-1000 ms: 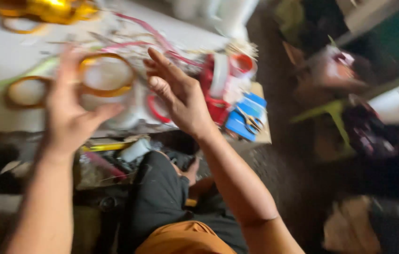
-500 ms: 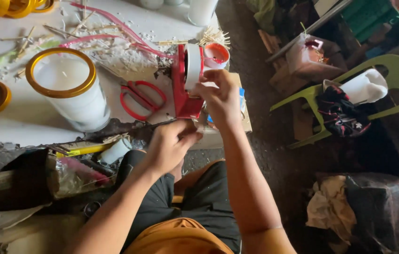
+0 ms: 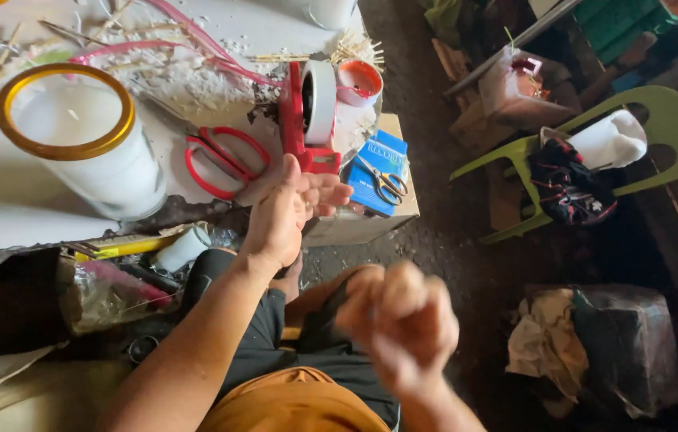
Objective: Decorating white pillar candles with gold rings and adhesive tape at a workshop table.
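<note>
Where red dispenser point(image 3: 307, 120) stands, left hand point(image 3: 287, 210) below.

Pretty dim corner here, dark dirt-looking floor point(image 3: 467, 272) with bits of debris on it. A lime green plastic chair point(image 3: 675, 120) sits off to the right with dark clothes and something white heaped on its seat. Nearer, there's a dark bundle point(image 3: 611, 344) with crumpled rags. The white worktop point(image 3: 3, 216) catches most of the light.

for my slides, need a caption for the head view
Left hand by a red tape dispenser; right hand is a blurred fist.
</note>
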